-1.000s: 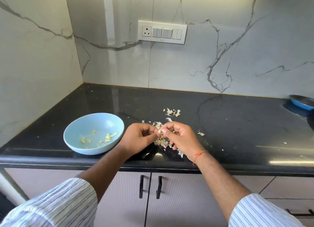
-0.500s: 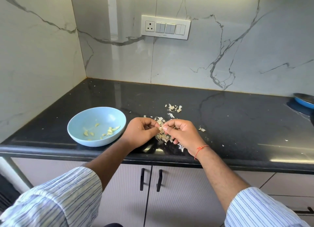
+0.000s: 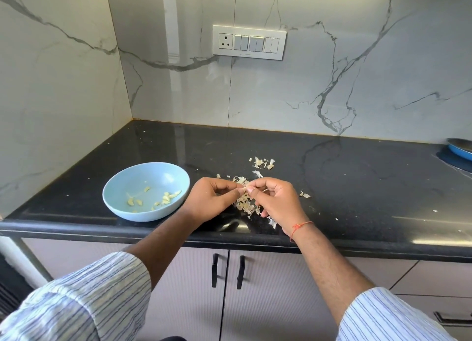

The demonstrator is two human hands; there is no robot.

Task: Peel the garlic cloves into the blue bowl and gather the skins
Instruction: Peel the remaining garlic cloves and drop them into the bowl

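A light blue bowl [image 3: 116, 202] sits on the black counter at the left, holding several peeled garlic cloves [image 3: 167, 198]. Just right of it, my left hand [image 3: 213, 200] and my right hand [image 3: 277, 202] meet fingertip to fingertip, both pinching one small garlic clove [image 3: 245, 187] above the counter. A pile of papery skins [image 3: 246, 204] lies under and between my hands. More skins [image 3: 263, 163] are scattered farther back, and a single scrap [image 3: 305, 194] lies to the right of my right hand.
The black counter [image 3: 357, 187] ends at a front edge just below my wrists, with cabinet doors [image 3: 227, 274] underneath. Marble walls close the left side and the back. A blue pan [image 3: 461, 149] sits at the far right edge. Tiny skin flecks dot the counter.
My hands stay together on the clove, with only small finger movement. The camera has tilted, so the counter sits lower in view.
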